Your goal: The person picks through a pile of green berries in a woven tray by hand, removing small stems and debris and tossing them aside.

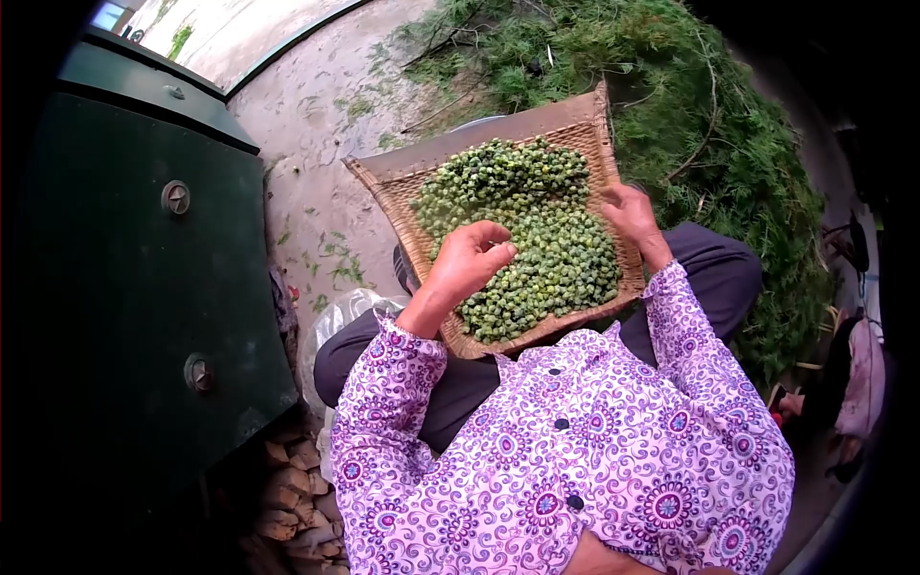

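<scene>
A shallow woven basket (412, 230) with a flat front lip rests across my crossed legs. It holds many small green berry-like cones (551, 254), heaped higher at the far end. My left hand (468, 261) hovers over the middle of the heap. Its thumb and forefinger are drawn together in a pinch, and any small thing between them is too fine to name. Over the basket's right rim is my right hand (632, 218), its fingers curled inward beside the cones. What those fingers hold, if anything, is hidden.
Cut green conifer branches (690, 125) are piled ahead and to the right. A dark green metal door (153, 268) stands at the left. Split wood pieces (292, 494) and a clear plastic bag (331, 326) lie low on the left. Another person's leg (858, 383) shows at the right edge.
</scene>
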Demonstrator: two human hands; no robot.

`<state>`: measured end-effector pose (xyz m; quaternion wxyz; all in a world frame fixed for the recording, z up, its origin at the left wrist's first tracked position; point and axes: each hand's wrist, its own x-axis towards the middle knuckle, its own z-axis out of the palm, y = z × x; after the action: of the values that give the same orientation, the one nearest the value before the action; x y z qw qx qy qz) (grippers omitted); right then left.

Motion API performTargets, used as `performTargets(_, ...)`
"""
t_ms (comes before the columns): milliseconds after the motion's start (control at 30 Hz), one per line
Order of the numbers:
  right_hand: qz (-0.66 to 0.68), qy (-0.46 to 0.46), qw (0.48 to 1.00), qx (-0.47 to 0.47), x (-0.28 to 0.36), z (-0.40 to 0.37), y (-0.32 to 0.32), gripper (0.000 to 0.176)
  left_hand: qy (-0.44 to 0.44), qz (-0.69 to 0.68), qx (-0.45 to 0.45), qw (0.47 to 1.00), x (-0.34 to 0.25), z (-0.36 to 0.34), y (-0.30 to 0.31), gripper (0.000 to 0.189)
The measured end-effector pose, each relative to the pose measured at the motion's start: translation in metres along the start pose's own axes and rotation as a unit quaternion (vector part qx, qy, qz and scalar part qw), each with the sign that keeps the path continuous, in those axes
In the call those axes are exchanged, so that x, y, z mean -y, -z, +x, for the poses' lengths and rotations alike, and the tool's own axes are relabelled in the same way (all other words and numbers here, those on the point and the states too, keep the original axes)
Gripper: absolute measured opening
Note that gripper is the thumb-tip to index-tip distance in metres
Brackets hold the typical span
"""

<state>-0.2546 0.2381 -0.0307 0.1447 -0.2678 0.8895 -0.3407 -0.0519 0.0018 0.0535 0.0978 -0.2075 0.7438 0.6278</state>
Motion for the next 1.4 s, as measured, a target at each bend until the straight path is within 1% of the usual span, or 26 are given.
performTargets(33, -0.018, -0.003, 0.998, 0.058, 0.030, -0.002, -0.007, 0.029, -0.016, -0.036, -0.019, 0.999, -0.006, 0.000, 0.004, 0.028)
performTargets(67, -0.036, 0.077, 0.994, 0.073, 0.021, 0.003, -0.032, 0.028, -0.022, -0.089, -0.028, 0.995, -0.006, 0.002, 0.008, 0.027)
performTargets(100, -0.055, 0.111, 0.988, 0.095, 0.030, 0.004, -0.046, 0.027, -0.027, -0.122, -0.043, 0.991, -0.009, 0.002, 0.011, 0.025)
performTargets(133, -0.042, 0.133, 0.984, 0.114, 0.033, 0.007, -0.061, 0.027, -0.033, -0.154, -0.058, 0.986, -0.013, 0.002, 0.014, 0.024)
performTargets(200, -0.008, 0.118, 0.979, 0.167, 0.043, 0.013, -0.084, 0.025, -0.039, -0.157, -0.073, 0.984, -0.020, -0.001, 0.020, 0.022)
performTargets(267, -0.024, 0.128, 0.975, 0.179, 0.044, 0.019, -0.106, 0.023, -0.040, -0.174, -0.094, 0.979, -0.021, -0.003, 0.023, 0.022)
performTargets(300, -0.033, 0.148, 0.974, 0.168, 0.049, 0.022, -0.113, 0.020, -0.044, -0.186, -0.091, 0.977, -0.020, -0.003, 0.022, 0.022)
performTargets(333, -0.032, 0.149, 0.973, 0.171, 0.053, 0.023, -0.119, 0.020, -0.041, -0.187, -0.093, 0.977, -0.019, -0.003, 0.022, 0.022)
performTargets(400, -0.109, 0.124, 0.972, 0.165, 0.062, 0.026, -0.129, 0.019, -0.037, -0.175, -0.088, 0.980, -0.019, -0.004, 0.023, 0.021)
performTargets(467, -0.110, 0.126, 0.972, 0.163, 0.059, 0.031, -0.145, 0.018, -0.027, -0.176, -0.084, 0.980, -0.019, -0.004, 0.025, 0.020)
performTargets(533, -0.163, 0.102, 0.967, 0.167, 0.061, 0.034, -0.152, 0.017, -0.041, -0.191, -0.085, 0.977, -0.020, -0.004, 0.027, 0.020)
performTargets(567, -0.192, 0.111, 0.963, 0.153, 0.061, 0.034, -0.155, 0.015, -0.038, -0.190, -0.084, 0.977, -0.022, -0.004, 0.028, 0.021)
performTargets(600, -0.192, 0.111, 0.963, 0.154, 0.064, 0.032, -0.155, 0.015, -0.037, -0.191, -0.084, 0.977, -0.023, -0.005, 0.029, 0.021)
performTargets(700, -0.266, 0.164, 0.941, 0.132, 0.067, 0.030, -0.155, 0.013, -0.030, -0.190, -0.097, 0.977, -0.023, -0.004, 0.031, 0.021)
performTargets(833, -0.262, 0.185, 0.935, 0.150, 0.060, 0.031, -0.157, 0.012, -0.038, -0.174, -0.091, 0.980, -0.022, -0.004, 0.029, 0.022)
performTargets(933, -0.220, 0.171, 0.949, 0.149, 0.054, 0.030, -0.149, 0.013, -0.041, -0.160, -0.097, 0.981, -0.026, -0.003, 0.029, 0.022)
performTargets(1000, -0.159, 0.079, 0.975, 0.136, 0.043, 0.031, -0.143, 0.016, -0.040, -0.150, -0.101, 0.983, -0.027, -0.002, 0.030, 0.022)
performTargets(1033, -0.094, 0.079, 0.985, 0.119, 0.038, 0.030, -0.138, 0.019, -0.037, -0.151, -0.100, 0.983, -0.027, -0.002, 0.031, 0.022)
performTargets(1067, -0.096, 0.079, 0.985, 0.118, 0.033, 0.029, -0.131, 0.019, -0.035, -0.152, -0.099, 0.983, -0.027, -0.002, 0.030, 0.022)
performTargets(1133, 0.038, 0.006, 0.977, 0.210, 0.034, 0.023, -0.108, 0.022, -0.039, -0.150, -0.096, 0.983, -0.021, 0.002, 0.027, 0.021)
performTargets(1167, 0.103, -0.009, 0.968, 0.229, 0.033, 0.018, -0.100, 0.022, -0.039, -0.146, -0.095, 0.984, -0.018, 0.004, 0.025, 0.021)
performTargets(1200, 0.103, -0.009, 0.969, 0.225, 0.034, 0.013, -0.094, 0.022, -0.042, -0.145, -0.093, 0.984, -0.015, 0.005, 0.022, 0.021)
performTargets(1267, 0.260, -0.118, 0.911, 0.297, 0.038, 0.003, -0.079, 0.020, -0.043, -0.121, -0.073, 0.989, -0.011, 0.007, 0.014, 0.021)
performTargets(1300, 0.328, -0.123, 0.889, 0.296, 0.047, -0.005, -0.069, 0.018, -0.033, -0.080, -0.071, 0.994, -0.011, 0.007, 0.010, 0.022)
performTargets(1333, 0.369, -0.128, 0.870, 0.300, 0.052, -0.010, -0.068, 0.017, -0.025, -0.036, -0.061, 0.997, -0.004, 0.011, 0.005, 0.026)
performTargets(1400, 0.427, -0.132, 0.841, 0.305, 0.069, -0.019, -0.053, 0.016, -0.010, 0.007, -0.033, 0.999, 0.003, 0.013, -0.007, 0.032)
